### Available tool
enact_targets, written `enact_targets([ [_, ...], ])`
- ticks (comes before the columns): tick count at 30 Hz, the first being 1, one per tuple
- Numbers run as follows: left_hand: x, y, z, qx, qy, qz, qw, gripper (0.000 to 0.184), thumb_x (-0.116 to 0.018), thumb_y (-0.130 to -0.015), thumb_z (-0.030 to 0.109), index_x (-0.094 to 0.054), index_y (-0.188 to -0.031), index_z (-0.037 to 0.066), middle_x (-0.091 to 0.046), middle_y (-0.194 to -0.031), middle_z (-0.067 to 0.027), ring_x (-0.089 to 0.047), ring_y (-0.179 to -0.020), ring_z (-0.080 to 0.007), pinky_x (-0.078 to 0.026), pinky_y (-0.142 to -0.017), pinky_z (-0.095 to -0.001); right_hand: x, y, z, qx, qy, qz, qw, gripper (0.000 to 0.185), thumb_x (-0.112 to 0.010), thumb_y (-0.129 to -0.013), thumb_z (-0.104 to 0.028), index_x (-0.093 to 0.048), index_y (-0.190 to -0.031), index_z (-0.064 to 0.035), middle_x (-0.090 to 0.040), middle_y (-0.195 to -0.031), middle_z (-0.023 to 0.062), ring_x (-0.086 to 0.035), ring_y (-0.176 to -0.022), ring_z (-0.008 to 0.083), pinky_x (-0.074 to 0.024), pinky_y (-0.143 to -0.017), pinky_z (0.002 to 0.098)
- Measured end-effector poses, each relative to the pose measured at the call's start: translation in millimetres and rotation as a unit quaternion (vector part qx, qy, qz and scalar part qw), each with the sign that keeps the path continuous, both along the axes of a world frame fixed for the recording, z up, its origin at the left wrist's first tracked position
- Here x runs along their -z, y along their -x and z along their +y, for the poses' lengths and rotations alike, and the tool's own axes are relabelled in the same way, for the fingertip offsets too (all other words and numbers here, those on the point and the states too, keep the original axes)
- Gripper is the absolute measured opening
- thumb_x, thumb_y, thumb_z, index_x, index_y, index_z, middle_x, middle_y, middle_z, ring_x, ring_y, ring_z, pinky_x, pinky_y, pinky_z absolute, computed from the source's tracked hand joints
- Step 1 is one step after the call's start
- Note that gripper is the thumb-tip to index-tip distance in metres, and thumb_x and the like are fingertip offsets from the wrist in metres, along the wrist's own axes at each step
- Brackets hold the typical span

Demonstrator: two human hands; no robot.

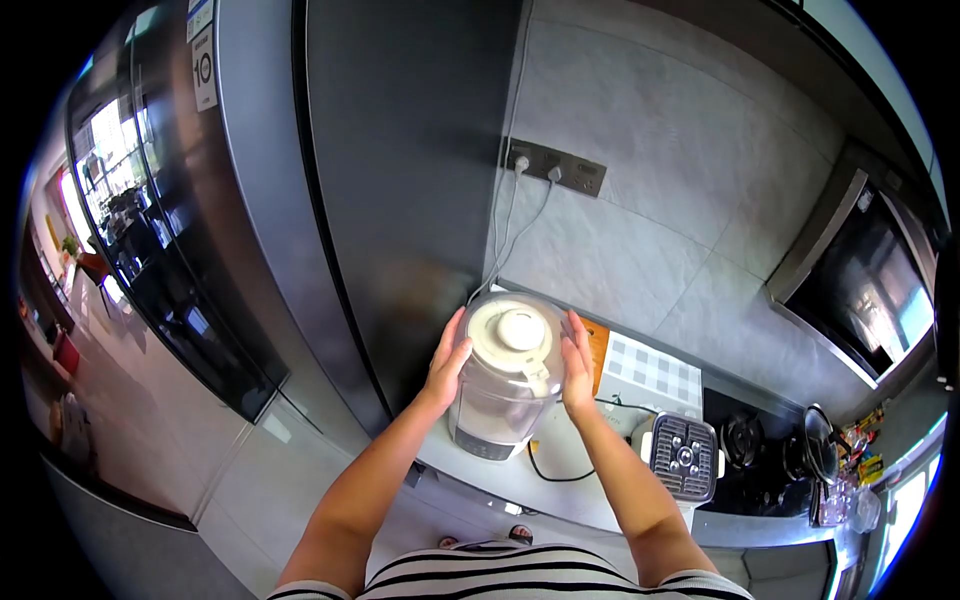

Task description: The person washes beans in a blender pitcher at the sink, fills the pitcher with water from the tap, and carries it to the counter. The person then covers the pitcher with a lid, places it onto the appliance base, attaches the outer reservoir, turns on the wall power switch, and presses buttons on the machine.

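A countertop appliance (500, 415) stands on the white counter beside the fridge. It has a tall clear container, a cream lid (521, 328) with a round knob, and a pale base with a dark control panel (482, 446). My left hand (449, 365) presses against the left side of the clear container near its top. On the opposite side, my right hand (576, 362) has its fingers along the upper wall, so the container is held between both palms. The base is upright on the counter. What is inside the container is not clear.
Left of the counter rises a dark fridge (400, 180). Plugs and cords hang from a wall socket strip (556, 166). A black cord (560, 478) lies on the counter. To the right are a grill-topped appliance (684, 457), a checked cloth (655, 375), a wooden board (597, 345) and a hob (745, 440).
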State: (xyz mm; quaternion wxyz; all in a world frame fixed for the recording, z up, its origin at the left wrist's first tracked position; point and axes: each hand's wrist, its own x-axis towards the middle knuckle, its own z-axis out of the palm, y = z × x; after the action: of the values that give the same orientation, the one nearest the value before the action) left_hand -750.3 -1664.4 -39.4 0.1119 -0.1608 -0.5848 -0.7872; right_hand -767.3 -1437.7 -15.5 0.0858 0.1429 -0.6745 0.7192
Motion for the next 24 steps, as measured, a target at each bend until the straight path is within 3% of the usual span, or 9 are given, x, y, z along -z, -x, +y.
enact_targets([
  [2,5.5,-2.0,2.1,0.001,0.002,-0.004,1.0,0.071,-0.049,-0.101,0.036,-0.019,-0.154,-0.001,-0.026,-0.157,-0.0188,-0.022,-0.146,-0.0256,-0.017,-0.119,-0.0363,1.8,1.3,3.8,-0.009,0.005,-0.005,1.0,0.063,-0.042,-0.098,-0.027,-0.025,-0.155,-0.0076,-0.029,-0.158,0.0168,-0.026,-0.146,0.0288,-0.0161,-0.119,0.0363],
  [6,9.8,-12.8,3.0,-0.02,0.004,-0.032,0.999,0.071,-0.044,-0.104,0.037,-0.014,-0.155,0.0,-0.018,-0.161,-0.0167,-0.018,-0.148,-0.0247,-0.015,-0.12,-0.0366,4.1,-3.8,1.2,0.03,0.031,-0.064,0.997,0.072,-0.045,-0.1,-0.043,-0.016,-0.157,-0.0088,-0.025,-0.159,0.0147,-0.022,-0.147,0.0279,-0.0158,-0.119,0.0385],
  [7,17.5,-19.8,3.8,-0.023,-0.009,-0.045,0.999,0.071,-0.043,-0.104,0.038,-0.012,-0.156,0.0,-0.016,-0.162,-0.0163,-0.016,-0.149,-0.0246,-0.014,-0.12,-0.0366,11.0,-5.1,2.5,0.014,0.063,-0.086,0.994,0.077,-0.042,-0.101,-0.052,-0.013,-0.158,-0.0092,-0.021,-0.161,0.0122,-0.019,-0.148,0.0279,-0.0155,-0.119,0.0387],
  [9,33.7,-31.2,2.2,-0.029,0.034,-0.002,0.999,0.072,-0.032,-0.106,0.047,-0.008,-0.157,0.002,-0.013,-0.163,-0.0133,-0.011,-0.15,-0.0243,-0.009,-0.121,-0.0356,22.2,-20.0,4.0,-0.044,0.087,-0.129,0.987,0.082,-0.04,-0.098,-0.061,-0.012,-0.158,-0.0121,-0.017,-0.163,0.0107,-0.016,-0.148,0.0283,-0.0135,-0.119,0.0443],
  [10,41.1,-32.4,1.6,-0.019,0.036,0.001,0.999,0.071,-0.034,-0.106,0.043,-0.007,-0.157,0.002,-0.01,-0.163,-0.0141,-0.01,-0.15,-0.0242,-0.009,-0.121,-0.0359,23.4,-26.6,3.9,-0.072,0.099,-0.151,0.981,0.085,-0.039,-0.097,-0.065,-0.012,-0.158,-0.0135,-0.015,-0.164,0.01,-0.015,-0.149,0.0285,-0.0124,-0.119,0.0471],
  [11,50.8,-37.5,1.6,-0.011,0.037,-0.002,0.999,0.071,-0.037,-0.106,0.04,-0.005,-0.157,0.002,-0.007,-0.164,-0.0148,-0.008,-0.151,-0.0242,-0.008,-0.121,-0.0362,24.5,-37.7,7.2,-0.068,0.088,-0.264,0.958,0.095,-0.035,-0.09,-0.078,-0.009,-0.159,-0.0188,-0.011,-0.165,0.0076,-0.009,-0.15,0.0297,-0.0084,-0.117,0.057],
  [14,50.2,-53.1,7.9,0.0,0.023,-0.046,0.999,0.076,-0.042,-0.105,0.04,0.0,-0.157,0.003,-0.002,-0.164,-0.0152,-0.004,-0.151,-0.0243,-0.007,-0.121,-0.0376,34.5,-35.0,4.8,-0.05,0.07,-0.27,0.959,0.102,-0.034,-0.084,-0.086,-0.007,-0.159,-0.0224,-0.008,-0.165,0.006,-0.005,-0.15,0.0316,-0.0055,-0.113,0.065],
  [19,78.9,-31.1,13.5,-0.034,0.051,0.013,0.998,0.083,-0.044,-0.102,0.048,0.001,-0.157,0.004,-0.003,-0.164,-0.0154,-0.004,-0.151,-0.026,-0.008,-0.121,-0.0394,54.5,-28.4,-0.3,-0.059,0.115,-0.216,0.968,0.091,-0.034,-0.092,-0.076,-0.014,-0.158,-0.0172,-0.019,-0.162,0.0042,-0.02,-0.147,0.0208,-0.0193,-0.119,0.042],
  [24,87.3,-30.6,11.3,-0.039,0.063,0.028,0.997,0.084,-0.043,-0.102,0.048,0.002,-0.156,0.003,-0.002,-0.164,-0.0157,-0.003,-0.151,-0.0264,-0.007,-0.121,-0.0394,57.0,-34.6,-3.4,-0.029,0.131,-0.206,0.969,0.088,-0.034,-0.095,-0.072,-0.013,-0.158,-0.0146,-0.017,-0.163,0.0024,-0.017,-0.148,0.0216,-0.0165,-0.12,0.0414],
])
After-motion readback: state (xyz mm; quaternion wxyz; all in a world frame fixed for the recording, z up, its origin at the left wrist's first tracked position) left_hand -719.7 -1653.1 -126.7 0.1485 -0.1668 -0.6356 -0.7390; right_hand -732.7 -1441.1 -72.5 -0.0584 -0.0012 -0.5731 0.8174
